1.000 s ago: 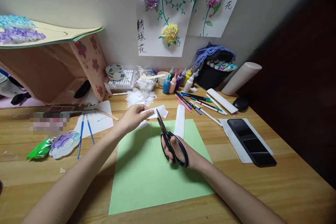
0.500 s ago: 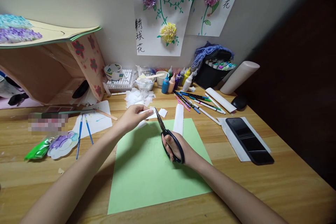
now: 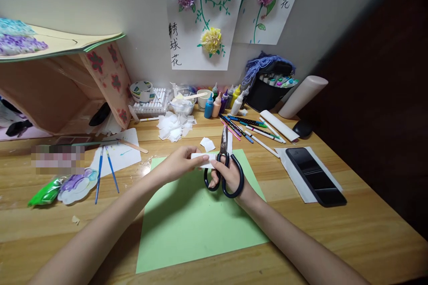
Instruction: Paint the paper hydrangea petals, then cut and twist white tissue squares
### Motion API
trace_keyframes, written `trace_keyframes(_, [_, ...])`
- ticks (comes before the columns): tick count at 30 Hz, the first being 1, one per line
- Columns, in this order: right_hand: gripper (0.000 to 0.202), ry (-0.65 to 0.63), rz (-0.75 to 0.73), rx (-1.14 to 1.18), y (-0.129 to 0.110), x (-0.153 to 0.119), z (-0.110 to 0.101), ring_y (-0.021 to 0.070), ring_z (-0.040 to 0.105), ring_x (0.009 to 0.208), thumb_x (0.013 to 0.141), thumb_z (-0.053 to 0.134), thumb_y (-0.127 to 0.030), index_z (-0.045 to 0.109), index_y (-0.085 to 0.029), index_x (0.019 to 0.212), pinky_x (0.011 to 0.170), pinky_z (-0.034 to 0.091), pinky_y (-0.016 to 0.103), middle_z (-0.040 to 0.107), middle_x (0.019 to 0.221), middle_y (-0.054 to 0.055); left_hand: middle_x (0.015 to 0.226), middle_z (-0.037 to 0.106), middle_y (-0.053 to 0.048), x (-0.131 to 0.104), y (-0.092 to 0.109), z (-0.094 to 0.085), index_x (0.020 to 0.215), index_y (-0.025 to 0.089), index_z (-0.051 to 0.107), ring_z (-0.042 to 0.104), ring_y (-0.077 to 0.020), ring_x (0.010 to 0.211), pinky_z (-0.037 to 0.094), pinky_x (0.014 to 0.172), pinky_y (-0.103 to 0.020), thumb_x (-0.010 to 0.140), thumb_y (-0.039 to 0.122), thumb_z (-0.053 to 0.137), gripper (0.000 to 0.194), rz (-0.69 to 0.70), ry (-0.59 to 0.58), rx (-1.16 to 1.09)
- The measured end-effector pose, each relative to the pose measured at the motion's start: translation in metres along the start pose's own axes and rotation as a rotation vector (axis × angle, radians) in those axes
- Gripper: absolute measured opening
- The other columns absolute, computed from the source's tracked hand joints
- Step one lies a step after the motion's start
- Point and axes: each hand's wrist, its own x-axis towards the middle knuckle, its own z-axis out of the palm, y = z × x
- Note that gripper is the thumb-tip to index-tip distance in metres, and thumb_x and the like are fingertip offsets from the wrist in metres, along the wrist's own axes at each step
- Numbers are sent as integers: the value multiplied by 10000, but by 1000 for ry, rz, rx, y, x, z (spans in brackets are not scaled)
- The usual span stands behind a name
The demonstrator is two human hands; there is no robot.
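Two hands share one small white strip above a green sheet, one pair of scissors in the grip.

At the centre of the frame, the left hand (image 3: 180, 164) has its fingers pinched on a single white strip (image 3: 207, 164); the right hand (image 3: 228, 176) has its fingers clamped on the handles of one pair of scissors (image 3: 224, 147), blades pointing up the frame, its thumb tip at the strip's right end. Below lies one green sheet (image 3: 197, 231) on the wooden tabletop (image 3: 368, 231). Just above the strip sits one loose white piece (image 3: 207, 144), with one pile of white scraps (image 3: 175, 125), too jumbled to count, farther up. Two blue paintbrushes (image 3: 99, 178) lie at left, one phone (image 3: 316, 176) and one mouse (image 3: 302, 129) at right; two flower posters (image 3: 187, 60) hang at upper centre.
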Motion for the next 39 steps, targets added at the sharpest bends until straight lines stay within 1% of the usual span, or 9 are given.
trace_keyframes(4, [370,114,-81,-35,-3,4,-8,103,525,382,730,602,-521,492,-168,704,474,495,230,480,414,-68,591,543,12,1,2,-3,637,149,539,486,-103,536,363,544,-230,666,490,620,352,-11,104,-82])
trace_keyframes(7, [486,100,-8,14,-5,3,-7,115,520,385,739,487,-654,489,-169,716,498,513,267,482,413,-55,608,556,5,3,1,-8,663,146,545,509,-111,559,392,588,-246,645,485,641,353,4,216,-98])
trace_keyframes(11, [664,-96,144,70,-2,-7,3,119,525,437,706,314,-794,501,-161,782,588,525,328,512,472,-31,610,564,-5,5,0,-17,675,151,540,535,-131,593,419,621,-265,634,498,654,368,48,472,-139])
trace_keyframes(13, [680,-213,160,20,-1,-14,9,113,515,467,711,288,-802,500,-162,798,620,518,332,499,502,-32,630,576,-13,5,0,-20,687,148,547,550,-138,623,428,637,-265,649,494,651,364,86,583,-143])
trace_keyframes(15, [682,-288,158,-32,0,-20,13,106,491,480,723,258,-801,493,-166,809,630,511,332,476,518,-38,644,582,-15,4,-1,-21,697,146,551,554,-137,636,428,636,-258,672,485,643,353,126,638,-131])
trace_keyframes(19, [673,-314,113,-129,0,-23,16,102,470,486,727,243,-798,476,-172,816,608,495,307,448,532,-45,644,584,-9,4,-3,-14,693,144,555,557,-132,631,425,619,-245,699,462,636,327,170,619,-109])
trace_keyframes(24, [650,-256,77,-184,3,-17,14,93,443,453,750,222,-776,466,-177,814,560,477,278,414,509,-61,650,589,-11,2,-1,-5,687,147,559,552,-131,623,416,582,-234,707,460,632,322,153,561,-98])
trace_keyframes(30, [653,-249,62,-230,4,-16,13,89,436,445,737,225,-789,449,-180,807,538,464,266,411,508,-63,643,599,-13,1,2,-2,693,151,564,545,-128,602,412,560,-231,692,505,630,359,142,551,-91])
trace_keyframes(39, [651,-231,45,-268,1,-16,14,74,392,417,704,249,-812,415,-186,776,472,433,233,380,489,-75,643,603,-13,2,0,-1,702,148,569,546,-124,593,410,557,-229,709,473,628,330,137,554,-83])
